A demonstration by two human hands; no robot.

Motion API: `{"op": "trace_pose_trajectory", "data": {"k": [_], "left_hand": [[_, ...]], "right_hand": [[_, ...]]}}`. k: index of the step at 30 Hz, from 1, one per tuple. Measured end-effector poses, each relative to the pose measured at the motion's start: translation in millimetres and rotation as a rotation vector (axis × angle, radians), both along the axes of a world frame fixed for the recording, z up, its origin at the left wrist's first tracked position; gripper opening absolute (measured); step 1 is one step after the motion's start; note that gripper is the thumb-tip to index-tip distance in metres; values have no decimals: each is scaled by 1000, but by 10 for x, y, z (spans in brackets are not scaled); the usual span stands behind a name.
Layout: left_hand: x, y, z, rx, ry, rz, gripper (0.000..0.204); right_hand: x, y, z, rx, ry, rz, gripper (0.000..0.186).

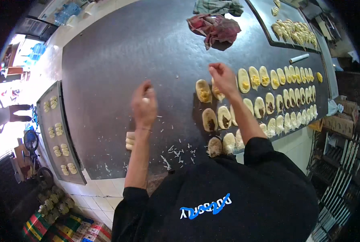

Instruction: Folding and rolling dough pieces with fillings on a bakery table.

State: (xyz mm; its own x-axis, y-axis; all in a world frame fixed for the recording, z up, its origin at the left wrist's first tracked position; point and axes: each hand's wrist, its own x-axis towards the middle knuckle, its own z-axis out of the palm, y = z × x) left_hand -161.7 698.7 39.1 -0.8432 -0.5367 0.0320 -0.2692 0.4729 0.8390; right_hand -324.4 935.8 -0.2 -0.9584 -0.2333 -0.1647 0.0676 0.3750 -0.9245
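Observation:
My left hand (144, 105) is over the middle of the dark metal table, its fingers curled and smeared by motion. A small pale spot shows at its fingers, too blurred to name. Beside my left forearm lie a few pale dough rolls (130, 141), partly hidden by it. My right hand (225, 79) hovers at the near end of the far dough row, fingers bent together; what they hold, if anything, is hidden. Under it lies a flat dough oval with yellow filling (217, 90), partly covered. Next to that is another yellow-topped oval (203, 91).
Three rows of dough ovals run rightward: yellow-topped, dark-filled (270, 103), and white-shredded (214, 147). White shreds (172, 152) litter the table (107, 80). Trays of shaped dough stand left (73, 149) and far right (264, 24). Crumpled cloths (216, 29) and a white rod (299, 58) lie farther back.

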Motion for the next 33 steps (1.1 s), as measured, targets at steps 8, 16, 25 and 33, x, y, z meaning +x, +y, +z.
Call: {"op": "trace_pose_trajectory", "data": {"k": [8,16,25,33], "left_hand": [[-1150,642,-724,-430,-366,-303,101],[-1298,613,-993,-454,-195,-158,75],[-104,1075,-724,-333,274,-475,15],[-328,1133,-773,-501,317,-524,13]], "right_hand": [[-474,97,-203,755,327,343,80],[-654,-56,-286,513,480,238,55],[522,660,-293,240,736,669,24],[538,539,-354,313,980,513,17]]}}
